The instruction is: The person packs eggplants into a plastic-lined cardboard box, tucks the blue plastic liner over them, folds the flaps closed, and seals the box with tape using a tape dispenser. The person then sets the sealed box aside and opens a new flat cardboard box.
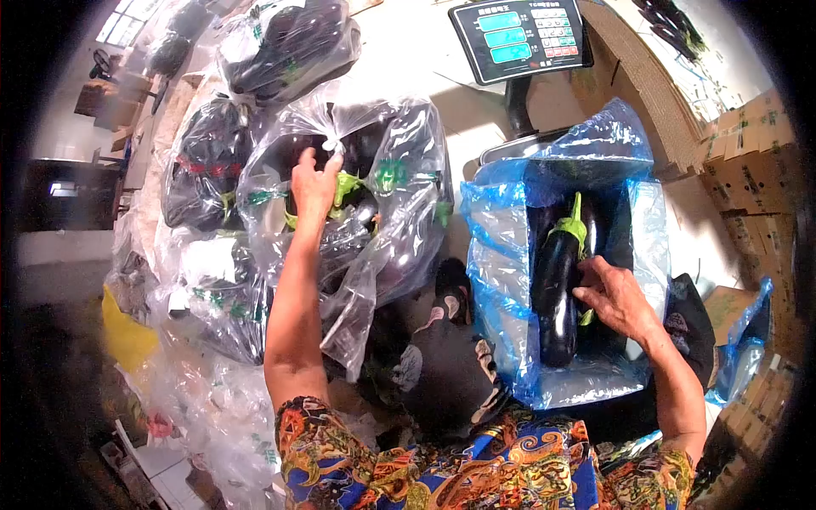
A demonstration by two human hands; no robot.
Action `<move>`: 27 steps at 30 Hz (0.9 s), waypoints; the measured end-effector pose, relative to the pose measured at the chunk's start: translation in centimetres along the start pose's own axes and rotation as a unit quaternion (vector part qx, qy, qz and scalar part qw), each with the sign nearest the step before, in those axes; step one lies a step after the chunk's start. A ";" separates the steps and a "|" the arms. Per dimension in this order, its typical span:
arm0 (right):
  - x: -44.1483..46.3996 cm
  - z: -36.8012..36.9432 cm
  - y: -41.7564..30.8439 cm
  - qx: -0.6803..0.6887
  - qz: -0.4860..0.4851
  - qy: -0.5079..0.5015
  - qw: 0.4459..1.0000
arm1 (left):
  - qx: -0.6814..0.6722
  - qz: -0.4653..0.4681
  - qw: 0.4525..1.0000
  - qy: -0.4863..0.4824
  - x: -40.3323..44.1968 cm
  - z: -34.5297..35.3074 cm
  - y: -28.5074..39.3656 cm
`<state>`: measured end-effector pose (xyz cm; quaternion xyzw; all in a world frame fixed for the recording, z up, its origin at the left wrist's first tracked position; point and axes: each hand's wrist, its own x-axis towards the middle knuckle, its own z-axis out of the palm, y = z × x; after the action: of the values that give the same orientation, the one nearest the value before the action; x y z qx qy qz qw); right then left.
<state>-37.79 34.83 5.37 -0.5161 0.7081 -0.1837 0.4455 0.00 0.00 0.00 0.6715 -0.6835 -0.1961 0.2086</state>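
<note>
Narrow gap between plastic bag (406,140) and blue liner (503,293)

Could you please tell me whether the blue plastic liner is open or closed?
Open: the blue plastic liner is spread apart at the top, and eggplants show inside, with the right hand reaching in.

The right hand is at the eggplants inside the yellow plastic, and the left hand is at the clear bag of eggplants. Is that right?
Not quite: the plastic around the eggplants at the right hand is blue, not yellow, as the head view shows. The left hand is indeed at the clear bag.
</note>
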 end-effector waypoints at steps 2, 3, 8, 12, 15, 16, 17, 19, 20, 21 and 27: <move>0.5 -0.3 0.1 -0.015 -0.038 0.015 0.999 | 0.029 0.033 0.999 -0.011 0.1 2.1 -0.6; -1.1 -0.9 -0.4 -0.008 -0.047 0.026 0.999 | 0.084 0.141 0.983 0.080 -1.9 4.1 -0.5; -1.7 -1.1 0.3 -0.020 -0.023 0.003 1.000 | 0.064 0.378 0.920 0.084 -4.7 8.7 4.5; -1.0 -0.4 0.7 0.008 -0.021 0.016 1.000 | -0.028 0.235 0.972 0.011 -0.4 15.8 6.4; -0.9 -0.6 0.2 0.009 -0.012 0.009 1.000 | -0.038 0.048 0.998 0.015 0.3 16.1 9.3; -1.0 -0.6 0.3 0.000 -0.020 0.012 1.000 | -0.030 0.066 0.996 0.054 0.8 18.7 8.1; -0.9 -0.6 0.3 -0.005 -0.017 0.011 1.000 | -0.021 0.083 0.992 0.093 1.4 21.2 7.0; -1.1 -0.3 0.3 -0.011 -0.009 0.010 1.000 | -0.035 0.089 0.988 0.119 1.6 22.1 7.2; -1.2 -0.4 0.1 -0.038 -0.026 0.019 0.999 | -0.058 0.077 0.990 0.106 1.8 22.0 6.7; -1.3 -0.4 -0.1 -0.026 -0.017 0.010 0.999 | -0.058 0.074 0.992 0.085 1.8 21.0 6.9; -1.7 -0.7 -0.4 -0.045 -0.033 0.002 0.998 | -0.291 0.086 0.952 0.030 1.3 14.3 6.6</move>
<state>-38.07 36.06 6.75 -0.5582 0.6992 -0.1679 0.4140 -13.37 -1.33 -8.30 0.5258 -0.6452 -0.3480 0.4314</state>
